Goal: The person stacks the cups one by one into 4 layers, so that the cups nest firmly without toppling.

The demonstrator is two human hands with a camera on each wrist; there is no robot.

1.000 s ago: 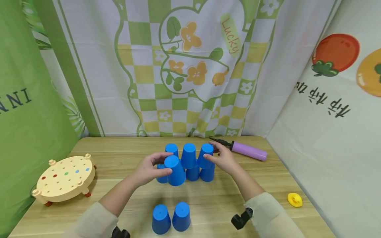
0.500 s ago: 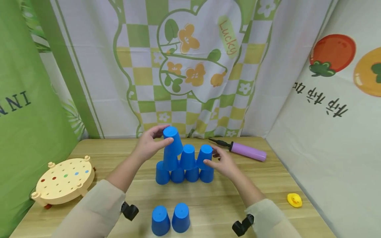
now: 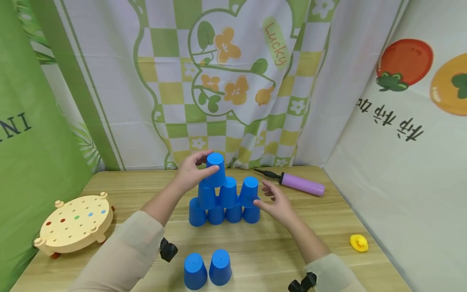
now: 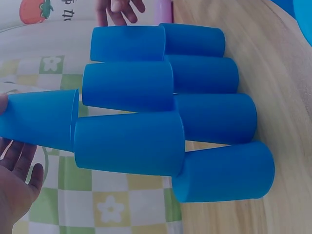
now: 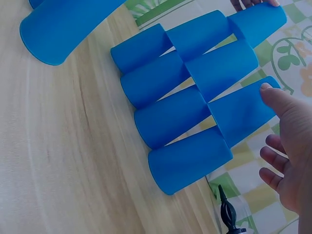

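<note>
Blue plastic cups stand upside down in a stacked pyramid, with several in the bottom row [image 3: 216, 215] and three in the second row [image 3: 228, 194]. My left hand [image 3: 192, 172] pinches a further blue cup [image 3: 216, 168] between thumb and fingers. That cup sits over the left and middle cups of the second row, its rim at their tops in the left wrist view. Beside the second row's right-hand cup [image 3: 249, 190] is my right hand [image 3: 279, 205], fingers loosely spread. Its thumb [image 5: 275, 97] lies at that cup, but contact is hard to tell.
Two more upturned blue cups [image 3: 195, 272] stand near the table's front. A round pegged board [image 3: 74, 223] is at the left, a purple hand pump [image 3: 303, 184] at the back right, and a yellow toy duck [image 3: 359, 243] near the right edge. Curtains hang behind the table.
My left hand has raised its cup from in front of the pyramid to above the second row, then shifted it right. My right hand has drawn slightly away from the right-hand cup.
</note>
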